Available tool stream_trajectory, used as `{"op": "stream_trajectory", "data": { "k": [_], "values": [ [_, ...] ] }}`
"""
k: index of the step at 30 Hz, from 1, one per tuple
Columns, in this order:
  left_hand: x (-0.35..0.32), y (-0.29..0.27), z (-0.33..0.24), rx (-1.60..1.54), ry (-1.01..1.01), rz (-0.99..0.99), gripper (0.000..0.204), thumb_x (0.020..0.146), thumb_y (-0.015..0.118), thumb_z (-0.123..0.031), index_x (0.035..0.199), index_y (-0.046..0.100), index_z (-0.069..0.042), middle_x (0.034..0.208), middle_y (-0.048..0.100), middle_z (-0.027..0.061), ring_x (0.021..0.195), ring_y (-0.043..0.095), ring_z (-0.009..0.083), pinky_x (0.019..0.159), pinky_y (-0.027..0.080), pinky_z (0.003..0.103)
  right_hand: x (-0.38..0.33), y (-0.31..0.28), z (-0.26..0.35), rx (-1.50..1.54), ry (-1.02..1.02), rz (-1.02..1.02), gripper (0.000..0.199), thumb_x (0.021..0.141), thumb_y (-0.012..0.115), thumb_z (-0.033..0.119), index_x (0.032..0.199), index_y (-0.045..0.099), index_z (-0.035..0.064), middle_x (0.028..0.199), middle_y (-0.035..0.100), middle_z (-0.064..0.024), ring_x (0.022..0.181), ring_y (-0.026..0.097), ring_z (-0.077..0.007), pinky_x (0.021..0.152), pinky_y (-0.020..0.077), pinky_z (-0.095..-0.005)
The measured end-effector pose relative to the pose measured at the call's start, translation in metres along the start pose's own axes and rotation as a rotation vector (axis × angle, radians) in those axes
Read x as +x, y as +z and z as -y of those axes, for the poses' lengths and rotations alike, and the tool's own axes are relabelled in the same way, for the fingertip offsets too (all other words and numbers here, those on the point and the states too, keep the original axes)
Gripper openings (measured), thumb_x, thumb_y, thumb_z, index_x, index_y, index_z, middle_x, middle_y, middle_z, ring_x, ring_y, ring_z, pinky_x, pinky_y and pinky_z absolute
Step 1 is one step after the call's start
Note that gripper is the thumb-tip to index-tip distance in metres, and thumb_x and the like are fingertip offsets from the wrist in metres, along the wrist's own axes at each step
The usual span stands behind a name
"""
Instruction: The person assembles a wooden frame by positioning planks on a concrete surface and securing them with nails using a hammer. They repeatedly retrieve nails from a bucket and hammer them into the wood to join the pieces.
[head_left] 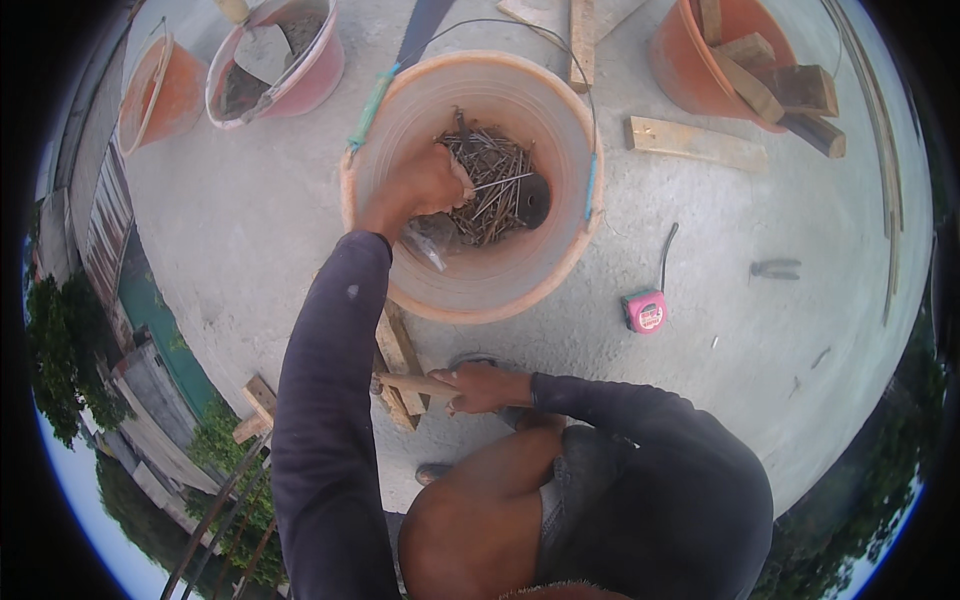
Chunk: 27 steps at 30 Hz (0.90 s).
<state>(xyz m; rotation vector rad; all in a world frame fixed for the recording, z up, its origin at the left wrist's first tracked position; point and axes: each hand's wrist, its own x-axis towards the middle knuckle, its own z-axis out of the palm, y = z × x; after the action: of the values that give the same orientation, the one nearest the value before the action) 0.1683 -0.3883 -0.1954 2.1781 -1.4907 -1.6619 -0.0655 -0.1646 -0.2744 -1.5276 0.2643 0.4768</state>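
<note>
A: Nearest item?
B: Right hand (487, 388), grip clenched round a wooden handle (415, 384), apparently a hammer's, kept low beside the knee over a wooden strip (398, 362) lying on the concrete floor (250, 220), likely so it stays ready.

A: Next out?
B: Left hand (425, 183), reaching down into the orange bucket (470, 285), fingers curled among loose nails (490, 190) heaped at the bottom; whether the grip has closed on any, cannot tell. A clear plastic bag (428, 240) lies under the wrist.

A: Packages, labels?
B: Pink tape measure (646, 311), squarish, pale label on its face, right of the bucket.

A: Farthest?
B: Bucket of wood offcuts (775, 85) upper right; two more buckets (275, 60) upper left.
</note>
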Motion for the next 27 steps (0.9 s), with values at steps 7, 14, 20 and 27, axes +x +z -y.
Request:
{"op": "stream_trajectory", "data": {
  "k": [7, 14, 20, 27],
  "values": [
    [0.002, -0.012, 0.011, -0.864, 0.08, -0.117, 0.029, 0.091, 0.077, -0.016, 0.116, 0.081, -0.003, 0.101, 0.081, 0.0127, 0.084, 0.075, 0.0186, 0.078, 0.06, 0.033, 0.003, 0.006, -0.007, -0.038, -0.026, -0.026, 0.088, 0.09, 0.078, 0.03, 0.16, 0.039, -0.0053, 0.102, 0.069, -0.0284, 0.097, 0.071, -0.0432, 0.087, 0.0543, -0.0516],
    [0.019, 0.014, 0.012, 0.491, -0.019, -0.278, 0.031, 0.087, 0.075, -0.013, 0.115, 0.079, -0.003, 0.116, 0.078, 0.0229, 0.109, 0.076, 0.0367, 0.093, 0.061, 0.046, 0.002, 0.0, -0.003, -0.015, -0.024, -0.016, 0.085, 0.088, 0.078, 0.028, 0.157, 0.042, -0.0065, 0.101, 0.069, -0.029, 0.097, 0.071, -0.0436, 0.088, 0.0543, -0.0513],
    [0.005, 0.028, 0.003, 0.611, -0.026, -0.321, 0.023, 0.089, 0.07, -0.01, 0.109, 0.081, -0.005, 0.111, 0.08, 0.0206, 0.108, 0.077, 0.0364, 0.093, 0.062, 0.046, 0.0, -0.001, -0.004, 0.008, -0.045, -0.032, 0.084, 0.088, 0.078, 0.027, 0.157, 0.044, -0.0072, 0.101, 0.07, -0.0305, 0.097, 0.071, -0.0449, 0.088, 0.0546, -0.0515],
    [-0.003, 0.04, -0.008, 0.703, -0.074, -0.282, 0.022, 0.088, 0.071, -0.011, 0.106, 0.082, -0.005, 0.108, 0.08, 0.0199, 0.103, 0.079, 0.0352, 0.088, 0.062, 0.045, 0.003, -0.003, -0.001, -0.005, -0.049, -0.027, 0.085, 0.088, 0.077, 0.029, 0.157, 0.043, -0.0067, 0.098, 0.07, -0.0294, 0.095, 0.072, -0.0447, 0.088, 0.0547, -0.0522]
  ]
}}
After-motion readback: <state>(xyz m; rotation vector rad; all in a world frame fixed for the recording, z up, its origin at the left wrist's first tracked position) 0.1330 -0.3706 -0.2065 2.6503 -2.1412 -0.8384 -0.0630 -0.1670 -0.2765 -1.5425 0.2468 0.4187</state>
